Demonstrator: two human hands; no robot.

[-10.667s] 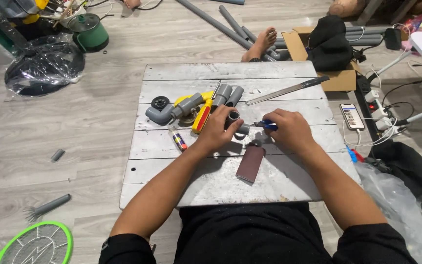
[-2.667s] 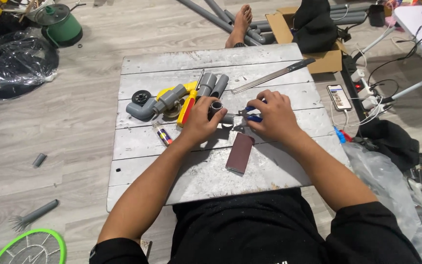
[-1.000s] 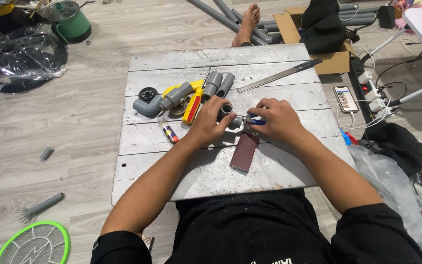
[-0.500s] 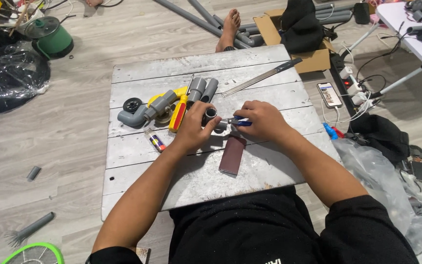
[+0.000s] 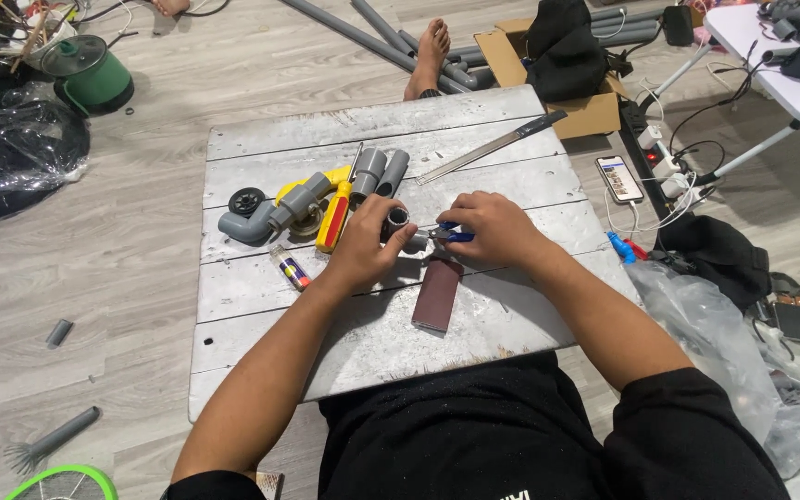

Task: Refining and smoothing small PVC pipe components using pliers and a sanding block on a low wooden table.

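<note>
My left hand (image 5: 368, 243) grips a short grey pipe fitting (image 5: 398, 222) with its dark opening facing up, over a white-painted wooden board (image 5: 363, 343). Close beside it, my right hand (image 5: 493, 227) holds a small blue-handled tool (image 5: 451, 233) whose tip points at the fitting. A brown strip of sandpaper (image 5: 438, 294) lies flat on the board just below both hands. Left of my left hand lie a small glue tube (image 5: 289, 268), a yellow and red tool (image 5: 333, 220) and a grey pipe elbow assembly (image 5: 266, 213).
Two grey pipe pieces (image 5: 379, 171) and a long saw blade (image 5: 493, 148) lie at the board's far side. A phone (image 5: 618, 178) and power strip lie right on the floor. A bare foot (image 5: 430, 56), long pipes, a cardboard box (image 5: 557, 74) and green pot (image 5: 94, 79) sit beyond.
Both hands stay together on the fitting and the blue tool over the board. Only the camera view has shifted slightly; the sandpaper and other items lie where they were.
</note>
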